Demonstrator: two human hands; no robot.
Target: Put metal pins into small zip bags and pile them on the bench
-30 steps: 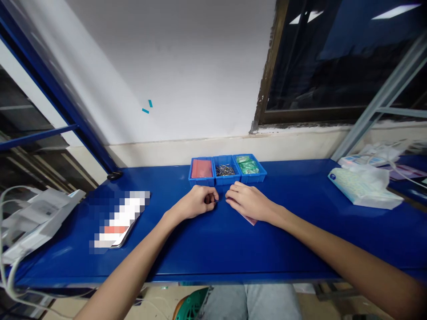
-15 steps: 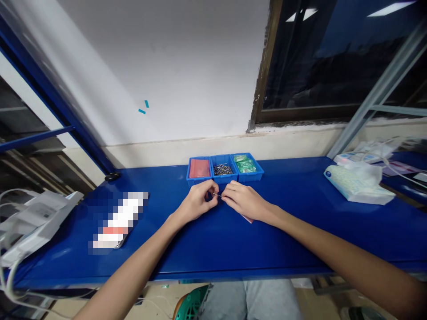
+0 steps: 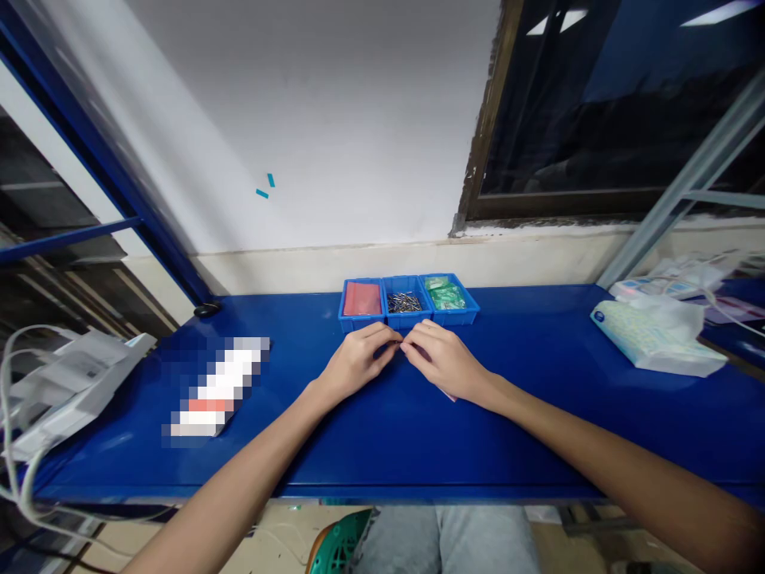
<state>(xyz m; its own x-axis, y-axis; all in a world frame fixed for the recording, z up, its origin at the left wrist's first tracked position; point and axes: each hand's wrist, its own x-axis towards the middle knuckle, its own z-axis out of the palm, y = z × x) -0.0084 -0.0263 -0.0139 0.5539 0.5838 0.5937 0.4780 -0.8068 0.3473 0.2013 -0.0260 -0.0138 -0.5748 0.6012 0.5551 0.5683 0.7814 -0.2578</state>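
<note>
My left hand (image 3: 362, 357) and my right hand (image 3: 445, 359) meet above the blue table (image 3: 370, 446), fingertips almost touching. Both are closed in a pinch on a small thin metal piece (image 3: 399, 342), mostly covered by the fingers. A corner of a pink sheet (image 3: 448, 395) shows beneath my right hand. Just beyond my hands stand three joined blue bins: the left bin (image 3: 352, 325) has reddish-pink sheets (image 3: 362, 299), the middle bin (image 3: 407, 320) many small metal parts (image 3: 404, 302), and the right bin (image 3: 457, 317) green-printed clear packets (image 3: 445, 294).
A blurred-out flat object (image 3: 224, 387) lies left of my arms. Farther left are a white power strip (image 3: 84, 399) and cables. A tissue pack (image 3: 654, 335) sits at the right. The wall (image 3: 335, 135) and window (image 3: 574, 119) rise behind the table.
My fingertips have come closer together, covering most of the thin metal piece that showed between them. The whole view has shifted slightly; the bins stay in place.
</note>
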